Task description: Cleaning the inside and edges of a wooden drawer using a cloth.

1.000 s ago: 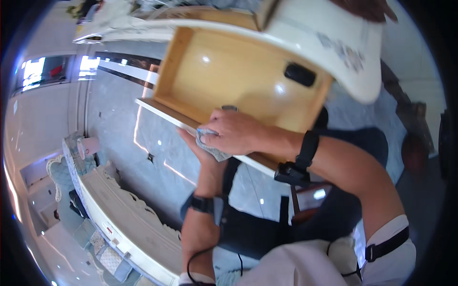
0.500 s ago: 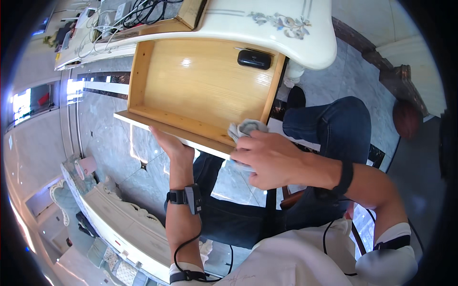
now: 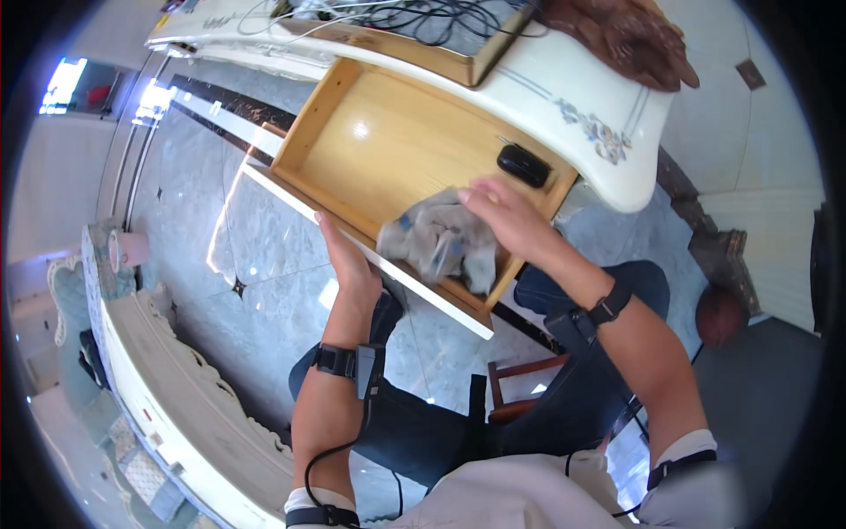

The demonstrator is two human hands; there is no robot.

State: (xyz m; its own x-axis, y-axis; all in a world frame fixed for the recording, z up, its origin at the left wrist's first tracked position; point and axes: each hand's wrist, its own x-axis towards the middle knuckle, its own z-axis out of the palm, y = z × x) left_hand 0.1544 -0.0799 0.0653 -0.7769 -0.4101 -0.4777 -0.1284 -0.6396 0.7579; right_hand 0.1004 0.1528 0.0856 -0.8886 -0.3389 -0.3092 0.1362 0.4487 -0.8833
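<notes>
A pale wooden drawer [image 3: 388, 132] with a white front is pulled out from the white table. My left hand [image 3: 351, 264] is against the outside of the drawer's front, its thumb at the upper edge and its other fingers mostly hidden beneath; it appears to grip the drawer. Inside the drawer's near right part lies a crumpled grey cloth [image 3: 441, 234], spread loosely and slightly blurred. My right hand [image 3: 507, 212] is closed on the cloth's upper right edge. Beyond that hand, a small black oval case [image 3: 523, 166] rests in the drawer's far right corner, beside a thin light-coloured stick.
On the white tabletop [image 3: 573, 88] stand a wooden-edged tray [image 3: 493, 53] with tangled black cables and a brown carved object [image 3: 626, 40]. My legs are below the drawer, near a reddish-brown wooden stool [image 3: 520, 397]. A cream cabinet [image 3: 185, 379] runs along the left.
My right hand has moved with the cloth from the drawer's near right corner farther inside, and the cloth has spread out. My view has turned, bringing the brown carved object into sight.
</notes>
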